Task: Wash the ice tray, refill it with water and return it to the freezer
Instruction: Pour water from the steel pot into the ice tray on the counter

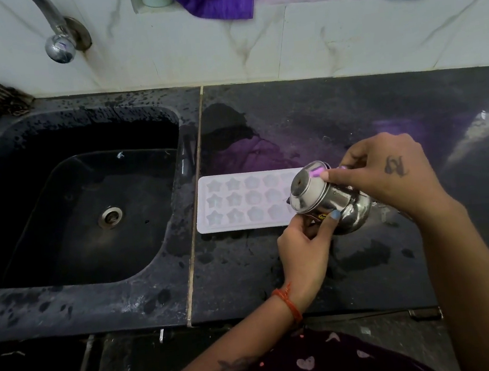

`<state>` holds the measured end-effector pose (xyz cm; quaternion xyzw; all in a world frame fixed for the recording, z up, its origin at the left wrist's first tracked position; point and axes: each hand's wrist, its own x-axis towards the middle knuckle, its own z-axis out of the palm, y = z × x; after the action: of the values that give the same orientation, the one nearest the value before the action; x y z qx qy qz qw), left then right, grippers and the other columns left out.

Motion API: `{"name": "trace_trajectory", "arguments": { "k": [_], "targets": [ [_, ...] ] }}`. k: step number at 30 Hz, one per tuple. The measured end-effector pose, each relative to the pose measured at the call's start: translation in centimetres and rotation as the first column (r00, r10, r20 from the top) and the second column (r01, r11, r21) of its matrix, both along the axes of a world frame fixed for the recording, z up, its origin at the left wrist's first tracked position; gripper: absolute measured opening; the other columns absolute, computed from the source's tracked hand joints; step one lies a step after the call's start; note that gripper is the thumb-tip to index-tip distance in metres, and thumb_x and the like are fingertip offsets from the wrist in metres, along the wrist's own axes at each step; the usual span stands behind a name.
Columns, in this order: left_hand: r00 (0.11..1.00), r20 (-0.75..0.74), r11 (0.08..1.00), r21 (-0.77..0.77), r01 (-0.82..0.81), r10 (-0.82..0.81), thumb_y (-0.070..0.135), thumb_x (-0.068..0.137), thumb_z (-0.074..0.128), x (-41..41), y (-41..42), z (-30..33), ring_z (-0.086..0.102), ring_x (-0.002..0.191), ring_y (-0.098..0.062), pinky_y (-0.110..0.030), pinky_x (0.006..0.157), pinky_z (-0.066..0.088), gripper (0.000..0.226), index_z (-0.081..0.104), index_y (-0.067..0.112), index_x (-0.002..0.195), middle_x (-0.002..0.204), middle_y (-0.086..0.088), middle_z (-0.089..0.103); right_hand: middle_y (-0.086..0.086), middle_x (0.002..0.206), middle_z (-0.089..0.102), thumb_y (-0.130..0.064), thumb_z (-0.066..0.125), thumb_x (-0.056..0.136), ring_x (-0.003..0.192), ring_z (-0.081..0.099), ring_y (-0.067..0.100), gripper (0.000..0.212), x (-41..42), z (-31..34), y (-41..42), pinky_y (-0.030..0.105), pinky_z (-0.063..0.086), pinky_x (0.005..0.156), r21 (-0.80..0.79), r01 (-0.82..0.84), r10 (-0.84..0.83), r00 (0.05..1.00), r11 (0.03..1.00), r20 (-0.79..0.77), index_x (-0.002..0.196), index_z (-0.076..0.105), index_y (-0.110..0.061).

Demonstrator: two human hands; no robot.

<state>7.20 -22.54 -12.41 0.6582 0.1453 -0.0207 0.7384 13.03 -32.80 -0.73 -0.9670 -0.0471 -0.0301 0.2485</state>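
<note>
Both hands' fingers (332, 174) grip a tipped steel pot (327, 198); the white ice tray (239, 202) lies on the counter (351, 118) just left of them.

No complete text can be read. On the steel pot (327, 203), right of centre in the frame, a small yellow label (322, 216) is seen — only a fragment of a dark letter, possibly "M", is shown.
</note>
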Motion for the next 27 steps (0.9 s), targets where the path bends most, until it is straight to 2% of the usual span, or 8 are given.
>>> {"name": "trace_trajectory", "arguments": {
  "k": [2,4,9,12,17,21,27],
  "targets": [
    [1.0,0.02,0.998,0.065,-0.016,0.014,0.033,0.078,0.075,0.1,0.0,0.1,0.07,0.084,-0.004,-0.033,0.085,0.056,0.016,0.069,0.023,0.09,0.088,0.006,0.075,-0.001,0.057,0.066,-0.053,0.073,0.068,0.06,0.064,0.016,0.035,0.0,-0.2,-0.6,0.037,0.056,0.062,0.08,0.016,-0.013,0.999,0.997,-0.033,0.062,0.069,-0.018],
    [0.999,0.033,0.994,0.106,-0.01,0.007,0.033,0.079,0.074,0.1,0.0,0.3,0.069,0.085,-0.002,-0.026,0.083,0.055,0.022,0.07,0.019,0.095,0.088,0.007,0.074,-0.003,0.057,0.066,-0.054,0.074,0.066,0.061,0.064,0.014,0.036,-0.2,-0.3,-0.9,0.033,0.053,0.062,0.122,0.029,-0.023,0.999,0.992,-0.046,0.061,0.069,-0.018],
    [0.998,0.048,0.992,0.124,0.028,-0.034,0.033,0.08,0.073,0.1,-0.4,0.5,0.068,0.086,0.0,-0.019,0.08,0.054,0.025,0.069,0.017,0.099,0.087,0.012,0.072,0.0,0.057,0.067,-0.054,0.074,0.067,0.061,0.062,0.014,0.036,-0.5,-0.3,-1.6,0.026,0.043,0.056,0.14,0.045,-0.039,0.998,0.989,-0.045,0.061,0.07,-0.018],
    [0.998,0.04,0.994,0.099,0.049,-0.054,0.033,0.08,0.073,0.2,-0.9,0.4,0.068,0.085,0.0,-0.022,0.081,0.055,0.023,0.069,0.018,0.098,0.087,0.011,0.072,-0.001,0.057,0.066,-0.055,0.073,0.068,0.059,0.062,0.014,0.037,-0.7,-0.3,-2.0,0.025,0.043,0.054,0.113,0.06,-0.054,0.997,0.992,-0.051,0.061,0.069,-0.019],
    [0.996,-0.003,0.996,0.004,0.085,-0.085,0.036,0.077,0.074,0.1,-1.7,-0.2,0.07,0.088,-0.007,-0.039,0.087,0.056,0.016,0.069,0.026,0.09,0.092,0.004,0.075,0.001,0.056,0.064,-0.055,0.073,0.069,0.059,0.062,0.018,0.039,-0.8,-0.2,-2.0,0.03,0.048,0.057,0.035,0.081,-0.08,0.997,0.996,-0.02,0.061,0.067,-0.017],
    [0.992,-0.02,0.99,-0.063,0.123,-0.125,0.035,0.078,0.072,0.2,-1.8,-0.4,0.07,0.092,-0.009,-0.042,0.091,0.054,0.012,0.068,0.029,0.087,0.095,0.003,0.075,0.002,0.056,0.063,-0.052,0.072,0.073,0.058,0.06,0.018,0.039,-0.8,0.0,-1.7,0.023,0.039,0.049,-0.046,0.078,-0.078,0.997,0.996,-0.006,0.062,0.066,-0.016],
    [0.988,-0.026,0.98,-0.134,0.146,-0.151,0.031,0.083,0.07,0.1,-1.9,-0.3,0.069,0.094,-0.016,-0.045,0.091,0.054,0.01,0.067,0.027,0.091,0.098,-0.001,0.074,0.003,0.06,0.064,-0.047,0.07,0.077,0.06,0.059,0.017,0.033,-0.6,0.1,-1.3,0.019,0.034,0.048,-0.138,0.076,-0.073,0.997,0.987,0.027,0.066,0.068,-0.016]
  ]
}}
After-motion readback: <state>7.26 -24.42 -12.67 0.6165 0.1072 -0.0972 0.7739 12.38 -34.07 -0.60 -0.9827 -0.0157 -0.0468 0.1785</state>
